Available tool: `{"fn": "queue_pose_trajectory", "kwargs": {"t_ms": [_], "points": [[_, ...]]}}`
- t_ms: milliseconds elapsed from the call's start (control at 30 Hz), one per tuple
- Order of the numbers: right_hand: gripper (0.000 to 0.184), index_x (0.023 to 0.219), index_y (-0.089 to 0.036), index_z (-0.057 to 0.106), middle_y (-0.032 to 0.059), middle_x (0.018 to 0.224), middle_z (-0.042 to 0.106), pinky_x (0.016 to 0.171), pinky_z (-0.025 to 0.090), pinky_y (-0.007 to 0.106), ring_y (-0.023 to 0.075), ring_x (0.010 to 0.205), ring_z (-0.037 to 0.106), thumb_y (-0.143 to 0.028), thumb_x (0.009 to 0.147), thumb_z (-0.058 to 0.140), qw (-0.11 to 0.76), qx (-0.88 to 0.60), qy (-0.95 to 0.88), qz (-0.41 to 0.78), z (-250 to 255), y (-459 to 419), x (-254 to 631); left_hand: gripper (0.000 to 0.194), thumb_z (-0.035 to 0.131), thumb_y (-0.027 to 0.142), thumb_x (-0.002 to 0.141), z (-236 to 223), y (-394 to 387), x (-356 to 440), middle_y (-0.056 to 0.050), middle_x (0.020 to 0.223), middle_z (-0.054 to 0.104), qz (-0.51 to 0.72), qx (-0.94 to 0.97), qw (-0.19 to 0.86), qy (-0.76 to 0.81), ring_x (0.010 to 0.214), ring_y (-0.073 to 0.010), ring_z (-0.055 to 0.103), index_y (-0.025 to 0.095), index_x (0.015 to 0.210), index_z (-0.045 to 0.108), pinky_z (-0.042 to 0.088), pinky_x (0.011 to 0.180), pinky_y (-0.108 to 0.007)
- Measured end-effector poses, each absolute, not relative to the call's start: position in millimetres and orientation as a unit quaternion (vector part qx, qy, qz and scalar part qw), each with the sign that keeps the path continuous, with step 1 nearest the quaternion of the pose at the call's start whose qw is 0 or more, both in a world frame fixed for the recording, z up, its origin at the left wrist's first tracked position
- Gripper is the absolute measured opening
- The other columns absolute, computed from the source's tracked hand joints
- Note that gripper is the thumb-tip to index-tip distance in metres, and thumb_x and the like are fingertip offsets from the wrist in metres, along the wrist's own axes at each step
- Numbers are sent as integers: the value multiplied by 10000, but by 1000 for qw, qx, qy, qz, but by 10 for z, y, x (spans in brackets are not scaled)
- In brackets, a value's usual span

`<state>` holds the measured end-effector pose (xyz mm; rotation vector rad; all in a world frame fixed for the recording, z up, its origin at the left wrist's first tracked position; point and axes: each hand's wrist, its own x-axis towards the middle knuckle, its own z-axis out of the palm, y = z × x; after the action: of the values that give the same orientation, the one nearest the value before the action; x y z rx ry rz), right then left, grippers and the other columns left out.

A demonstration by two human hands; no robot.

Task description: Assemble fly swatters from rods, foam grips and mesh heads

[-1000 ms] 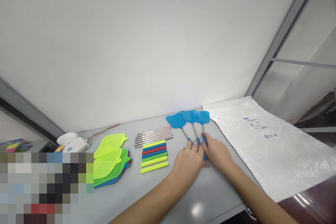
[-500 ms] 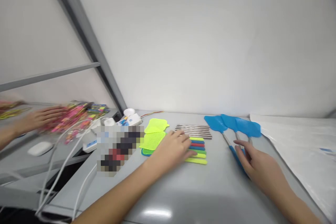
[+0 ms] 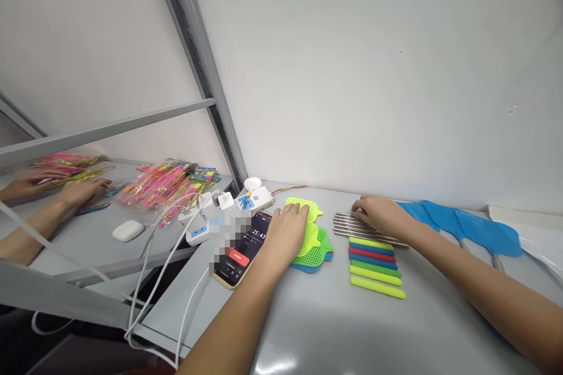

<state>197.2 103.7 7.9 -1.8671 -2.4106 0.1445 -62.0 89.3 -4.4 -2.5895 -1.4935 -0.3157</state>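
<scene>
My left hand [image 3: 285, 233] lies over the yellow fly swatter heads [image 3: 313, 238], its fingers stretched across the upper one and its thumb hidden. Green [image 3: 323, 253] and blue swatter heads show beneath them. My right hand [image 3: 380, 215] is at the row of thin metal rods [image 3: 345, 225], fingers curled down around a rod at the far side; the fingertips are partly hidden. Just nearer me lie several coloured plastic handles [image 3: 373, 269] in yellow, blue, red and green, side by side. Blue fly swatters [image 3: 484, 231] lie at the right, partly behind my right forearm.
Left of my left hand lie a phone [image 3: 246, 249], partly blurred out, and power strips [image 3: 197, 234] with white cables. On the neighbouring table, another person's hands [image 3: 81, 190] are near pink packets [image 3: 158, 181] and a white mouse-like case [image 3: 128, 230]. A white sheet [image 3: 536, 246] lies far right.
My left hand has gone from the coloured handles to the yellow swatter heads. My right hand has left the blue swatters and moved to the metal rods. The view has turned left.
</scene>
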Motion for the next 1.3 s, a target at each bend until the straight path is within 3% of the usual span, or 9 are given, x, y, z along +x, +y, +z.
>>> {"fn": "queue_pose_trajectory", "kwargs": {"t_ms": [233, 333, 433, 533, 633, 800, 933, 1133, 1300], "points": [[196, 893, -194, 714, 87, 965, 689, 684, 436, 282, 208, 817, 637, -276, 888, 536, 26, -590, -805, 53, 39, 1198, 1961, 272, 391, 194, 977, 12, 855, -558, -116, 1160, 638, -120, -862, 52, -489, 1115, -274, 551, 173, 1201, 544, 391, 954, -468], [177, 924, -146, 672, 122, 978, 676, 772, 435, 297, 222, 873, 636, -239, 900, 523, 48, -592, -804, 29, 93, 1204, 1970, 280, 357, 253, 1007, 148, 704, -455, -69, 1220, 608, -144, -889, 31, -433, 1145, -230, 510, 209, 1205, 550, 404, 943, -388], [226, 1084, -121, 576, 125, 975, 669, 748, 439, 314, 220, 829, 641, -235, 946, 438, 92, -618, -780, -7, 250, 1073, 2025, 254, 408, 315, 1000, 205, 495, -317, -50, 1168, 603, -177, -938, -17, -296, 1079, -212, 504, 198, 1075, 620, 421, 902, -351], [228, 1143, -172, 489, 90, 1001, 655, 717, 457, 316, 202, 811, 638, -280, 952, 429, 197, -617, -760, -52, 433, 733, 2101, 213, 545, 357, 940, 126, 318, -181, -50, 1111, 592, -153, -960, -31, -232, 1015, -220, 502, 183, 876, 649, 436, 824, -354], [159, 1036, -235, 489, 31, 876, 639, 685, 490, 336, 193, 760, 628, -201, 881, 509, 453, -504, -731, -84, 491, 259, 2155, 169, 666, 329, 860, 11, 227, -95, -54, 1064, 583, -117, -966, -23, -228, 976, -228, 497, 168, 817, 633, 436, 764, -361], [130, 1003, -252, 527, 1, 765, 591, 582, 514, 370, 174, 613, 600, -172, 917, 473, 655, -397, -637, 81, 282, -385, 2173, 55, 589, 213, 886, 9, 166, -84, -70, 1072, 561, -100, -967, -65, -223, 974, -225, 483, 168, 889, 620, 427, 789, -365], [97, 1002, -270, 533, -43, 688, 507, 501, 482, 331, 128, 487, 519, -262, 952, 450, 759, -396, -477, 199, 150, -573, 2166, 126, 483, 151, 918, 62, 105, -63, -79, 1000, 573, -81, -972, -101, -197, 939, -217, 501, 171, 905, 606, 422, 773, -349], [127, 943, -266, 527, -63, 645, 396, 441, 363, 242, 79, 446, 377, -349, 973, 435, 786, -379, -370, 319, 123, -579, 2155, 152, 447, 177, 954, 0, 13, 44, -57, 958, 585, -104, -971, -154, -151, 898, -188, 543, 181, 990, 594, 431, 777, -319], [192, 886, -248, 519, -59, 657, 382, 444, 310, 235, 66, 452, 347, -381, 986, 423, 762, -386, -379, 357, 44, -573, 2078, 148, 588, 268, 906, -57, -27, 56, -58, 990, 575, -80, -967, -169, -171, 935, -208, 541, 182, 1026, 584, 447, 801, -331]]}}
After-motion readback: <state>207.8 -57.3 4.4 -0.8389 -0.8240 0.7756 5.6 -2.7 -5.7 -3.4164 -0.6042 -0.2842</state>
